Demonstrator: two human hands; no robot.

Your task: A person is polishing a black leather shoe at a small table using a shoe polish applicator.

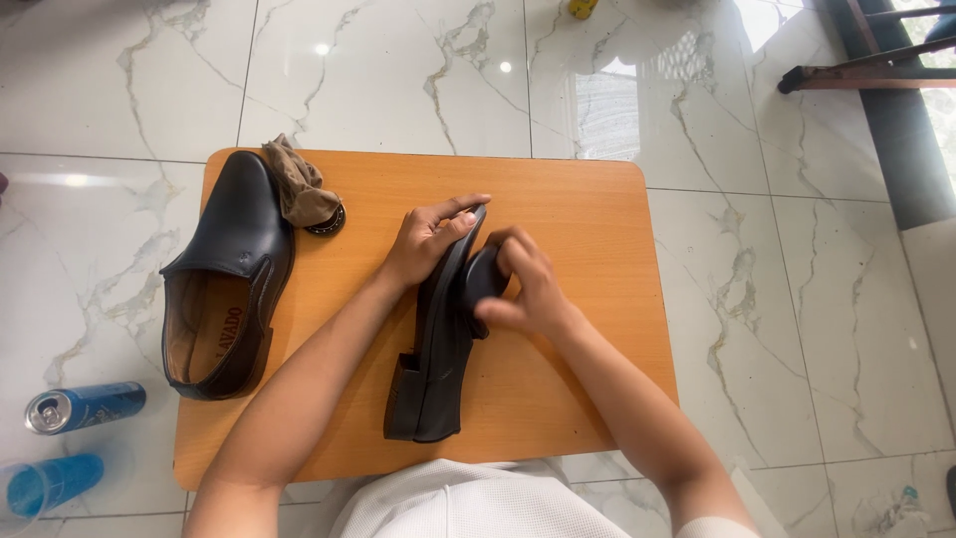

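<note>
A black leather shoe (435,354) lies tipped on its side in the middle of a small orange wooden table (588,209), sole facing left. My left hand (426,242) grips its toe end from the sole side. My right hand (526,284) presses a black rounded brush or sponge (482,280) against the shoe's upper. The second black shoe (231,269) rests upright at the table's left edge, its tan insole showing.
A crumpled brown cloth (302,187) lies over a small round tin (329,221) at the table's back left. On the white marble floor to the left lie a blue can (85,406) and a blue cup (45,484). Dark furniture legs (866,70) stand at the top right.
</note>
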